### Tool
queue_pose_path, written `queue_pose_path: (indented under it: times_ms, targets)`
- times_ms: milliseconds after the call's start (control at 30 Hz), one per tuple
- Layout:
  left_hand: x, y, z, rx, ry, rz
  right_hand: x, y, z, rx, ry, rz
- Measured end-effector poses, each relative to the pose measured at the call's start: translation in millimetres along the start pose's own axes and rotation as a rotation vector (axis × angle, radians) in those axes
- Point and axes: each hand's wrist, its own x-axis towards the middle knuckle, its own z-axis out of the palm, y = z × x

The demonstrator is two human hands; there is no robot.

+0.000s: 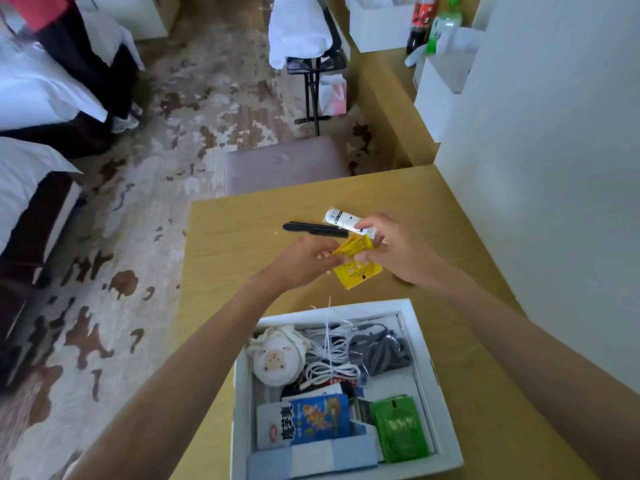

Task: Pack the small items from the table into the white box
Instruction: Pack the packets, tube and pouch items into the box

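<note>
Above the middle of the wooden table (242,223), my left hand (304,259) and my right hand (398,251) both grip yellow sachets (358,273). One sachet hangs flat below my fingers, others stick up between the hands. Just behind my right hand lies a white tube (337,218), and a black pen (311,227) rests beside it. The white box (420,351) stands open at the table's near edge. It holds a white pouch with a lamb face (275,358), white cables (329,351), a dark bag (379,351), blue snack packets (322,419) and green sachets (401,429).
A padded stool (284,164) stands just beyond the table's far edge. A white wall panel (540,168) borders the table on the right. Beds with white sheets are at the left, a person's legs at top left, and bottles (420,22) on a far counter.
</note>
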Motion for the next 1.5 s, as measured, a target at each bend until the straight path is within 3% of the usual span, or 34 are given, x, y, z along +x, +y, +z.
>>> queue_pose_path:
  times_ms: [133,267,333,400,500,567,633,700,767,1067,1200,1300,1400,1500]
  targets:
    - [-24,3,4,0.160,0.130,0.090,-31,-11,2,0.226,0.085,0.356]
    - [-55,11,13,0.371,0.263,0.424,-58,-23,4,0.604,-0.183,0.691]
    - [-69,13,19,0.469,0.287,0.624,-70,-31,4,0.752,-0.235,0.729]
    - [-79,15,25,0.522,0.299,0.763,-82,-36,4,0.749,-0.249,0.663]
    - [-87,12,34,0.564,0.265,0.837,-98,-37,7,0.699,-0.187,0.600]
    - [-91,9,39,0.496,0.168,0.723,-108,-36,9,0.673,-0.150,0.567]
    - [-97,8,42,0.290,0.032,0.485,-118,-36,11,0.597,-0.131,0.521]
    - [-101,9,46,0.081,-0.074,0.288,-126,-33,12,0.435,-0.147,0.463]
    - [-100,13,51,0.008,-0.124,0.205,-132,-32,12,0.281,-0.201,0.411]
    - [-105,24,88,0.009,-0.143,0.016,-142,-23,14,-0.302,-0.432,0.185]
    - [-114,19,110,0.256,-0.233,0.019,-156,-15,35,-0.788,-0.552,-0.126]
    - [-119,17,123,0.330,-0.313,0.017,-167,-11,48,-1.010,-0.641,-0.248]
    - [-122,12,137,0.399,-0.374,0.006,-175,-3,58,-1.108,-0.659,-0.286]
    - [-122,9,144,0.380,-0.333,0.006,-176,1,59,-1.113,-0.616,-0.317]
